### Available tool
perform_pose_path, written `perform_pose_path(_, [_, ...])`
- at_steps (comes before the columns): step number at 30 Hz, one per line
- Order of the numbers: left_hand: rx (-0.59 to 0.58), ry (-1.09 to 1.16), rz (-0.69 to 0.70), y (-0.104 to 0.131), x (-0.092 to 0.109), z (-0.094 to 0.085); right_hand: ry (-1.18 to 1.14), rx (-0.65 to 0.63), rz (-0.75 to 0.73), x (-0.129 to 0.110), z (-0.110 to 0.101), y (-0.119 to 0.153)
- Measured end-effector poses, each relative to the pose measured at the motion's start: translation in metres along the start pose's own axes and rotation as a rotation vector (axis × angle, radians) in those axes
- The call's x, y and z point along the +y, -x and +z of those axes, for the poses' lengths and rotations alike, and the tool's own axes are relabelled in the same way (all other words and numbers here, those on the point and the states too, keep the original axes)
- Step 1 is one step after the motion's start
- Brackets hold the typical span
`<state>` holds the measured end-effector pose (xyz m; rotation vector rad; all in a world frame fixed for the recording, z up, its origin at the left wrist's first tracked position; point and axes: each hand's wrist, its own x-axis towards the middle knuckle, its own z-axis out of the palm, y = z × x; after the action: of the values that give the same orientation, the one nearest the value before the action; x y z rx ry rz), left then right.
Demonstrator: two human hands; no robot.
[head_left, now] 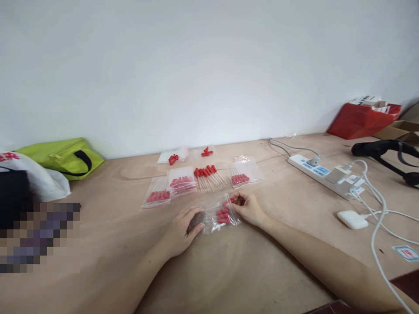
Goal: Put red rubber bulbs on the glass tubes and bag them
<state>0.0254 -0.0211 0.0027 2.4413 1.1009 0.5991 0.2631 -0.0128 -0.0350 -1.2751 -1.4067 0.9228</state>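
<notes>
A clear plastic bag [214,225] lies between my hands, with several red-tipped sticks [223,216] inside. My left hand [183,230] holds the bag's left edge between thumb and fingers. At the bag's right side, my right hand [248,207] pinches a red tip [229,202]. Just behind, loose red-tipped sticks [209,173] are fanned out on the table. Filled bags stand around them: two to the left [158,196], [182,181] and one to the right [240,178].
Small red pieces [173,159] rest on white bags at the back, others [207,151] beside them. A power strip [314,172] with cables and a white case [352,219] are on the right. A green bag [62,157] is left; a red bag [358,120] sits back right.
</notes>
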Motion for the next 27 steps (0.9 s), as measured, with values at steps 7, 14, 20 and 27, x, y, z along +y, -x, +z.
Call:
perform_pose_path(7, [0.008, 0.008, -0.003, 0.000, -0.001, 0.001, 0.043, -0.126, -0.038, 0.000, 0.003, 0.002])
perform_pose_path(14, [0.023, 0.013, -0.006, 0.000, 0.000, 0.000, 0.104, -0.061, -0.089, -0.004, -0.005, -0.010])
perform_pose_path(20, [0.037, 0.066, -0.045, 0.000, -0.001, 0.000, 0.585, 0.051, -0.025, -0.025, -0.003, -0.059])
perform_pose_path(27, [0.032, 0.083, -0.023, 0.001, -0.003, 0.000, 0.778, 0.006, 0.162, -0.033, 0.027, -0.112])
